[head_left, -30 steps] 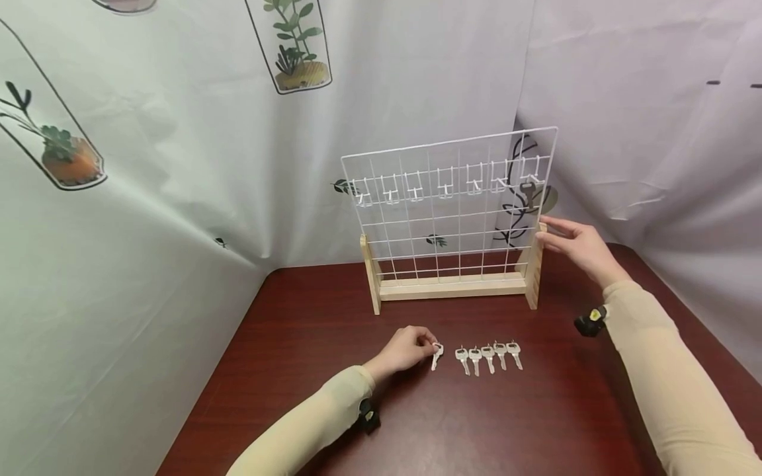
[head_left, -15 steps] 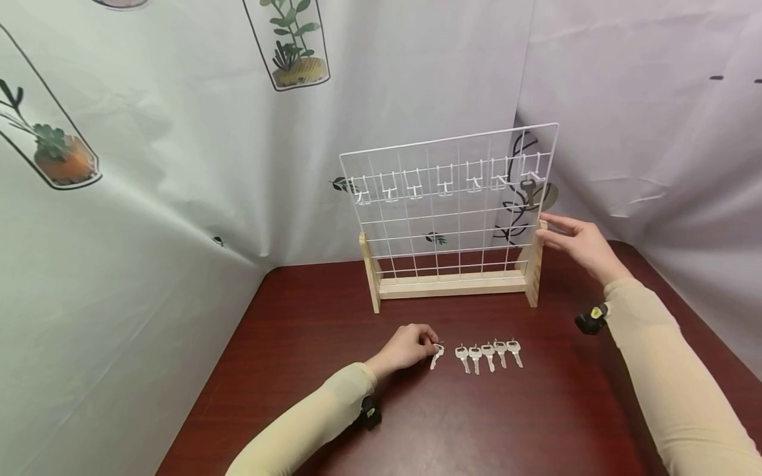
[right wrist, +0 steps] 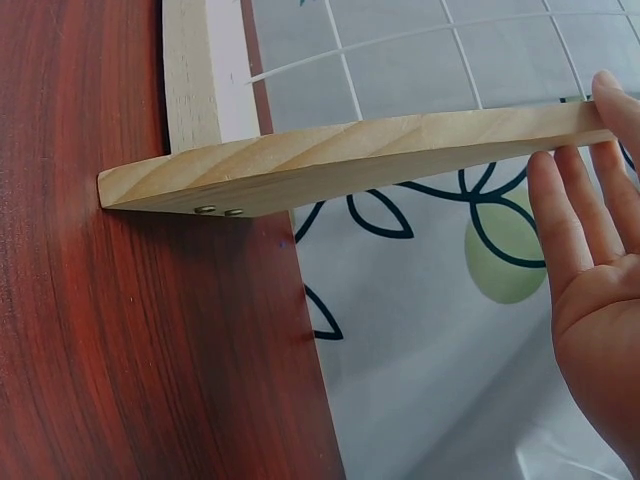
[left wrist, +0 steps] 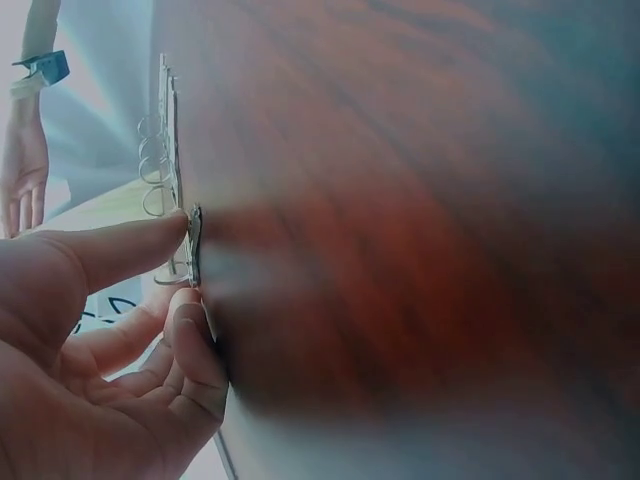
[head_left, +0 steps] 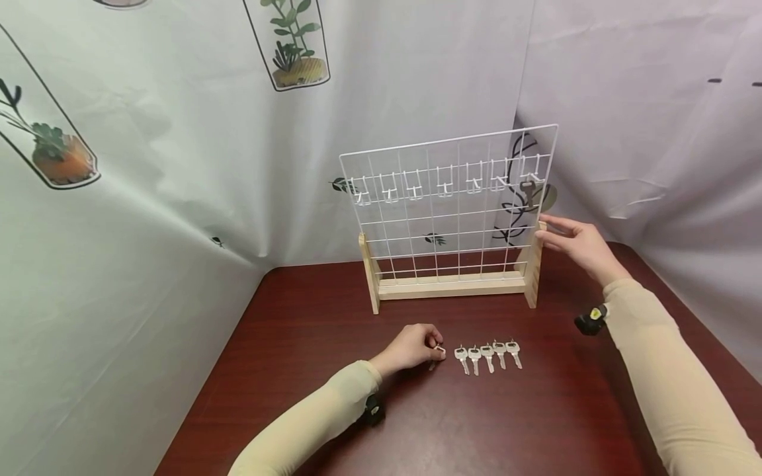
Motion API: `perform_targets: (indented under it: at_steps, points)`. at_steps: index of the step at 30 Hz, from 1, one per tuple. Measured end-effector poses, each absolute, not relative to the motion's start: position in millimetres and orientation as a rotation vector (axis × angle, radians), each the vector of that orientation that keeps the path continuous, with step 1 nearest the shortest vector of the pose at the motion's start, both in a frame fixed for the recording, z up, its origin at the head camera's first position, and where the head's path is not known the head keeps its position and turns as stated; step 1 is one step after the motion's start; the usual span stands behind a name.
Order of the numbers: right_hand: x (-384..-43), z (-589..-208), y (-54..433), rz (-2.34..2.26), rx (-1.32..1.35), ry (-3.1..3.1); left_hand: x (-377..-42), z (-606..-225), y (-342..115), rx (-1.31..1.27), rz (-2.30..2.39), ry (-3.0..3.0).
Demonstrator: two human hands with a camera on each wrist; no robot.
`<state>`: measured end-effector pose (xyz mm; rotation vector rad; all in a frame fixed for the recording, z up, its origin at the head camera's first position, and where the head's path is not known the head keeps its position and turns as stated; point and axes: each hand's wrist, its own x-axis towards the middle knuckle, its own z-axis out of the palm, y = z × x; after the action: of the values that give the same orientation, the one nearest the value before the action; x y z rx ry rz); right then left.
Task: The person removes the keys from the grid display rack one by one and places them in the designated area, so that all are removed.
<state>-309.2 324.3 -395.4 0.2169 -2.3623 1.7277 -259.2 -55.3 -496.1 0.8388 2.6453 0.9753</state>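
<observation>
My left hand [head_left: 412,348] is low over the table, thumb and fingers pinching a silver key [head_left: 441,351] by its head. The left wrist view shows that key [left wrist: 196,246] edge-on between thumb and fingertips, with a small ring on it. To its right, several similar keys [head_left: 487,354] with rings lie in a row. Behind them stands a white wire grid rack with wooden feet [head_left: 452,288]. My right hand [head_left: 586,248] holds the top of its right wooden post [right wrist: 300,168], thumb on one side and fingers on the other.
A row of white hooks [head_left: 444,190] runs along the upper grid. From the rightmost one hangs a dark-looking key [head_left: 528,192]. The dark red table [head_left: 309,311] meets a pale printed curtain [head_left: 417,66] at the back and sides.
My left hand has shifted slightly right, and its thumb has come over the key, now covering most of it. My right hand stays on the post.
</observation>
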Motion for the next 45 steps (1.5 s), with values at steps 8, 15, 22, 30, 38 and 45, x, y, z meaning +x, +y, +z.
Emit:
perform_targets:
  at_steps: [8, 15, 22, 30, 38, 45]
  points:
    - [-308, -394, 324, 1.718, 0.221, -2.363, -259, -495, -54, 0.84, 0.952, 2.674]
    - [-308, -395, 324, 1.713, 0.21, -2.377, -254, -492, -44, 0.814, 0.913, 2.722]
    - [-309, -397, 323, 1.744, 0.205, -2.36, -250, -491, -38, 0.768, 0.848, 2.77]
    - [-309, -396, 325, 1.709, 0.199, -2.388, -250, -488, -35, 0.746, 0.823, 2.795]
    - [-309, -394, 324, 1.721, 0.206, -2.368, -251, -490, -35, 0.752, 0.841, 2.783]
    - [-307, -396, 325, 1.707, 0.21, -2.38, -256, -489, -41, 0.761, 0.885, 2.7]
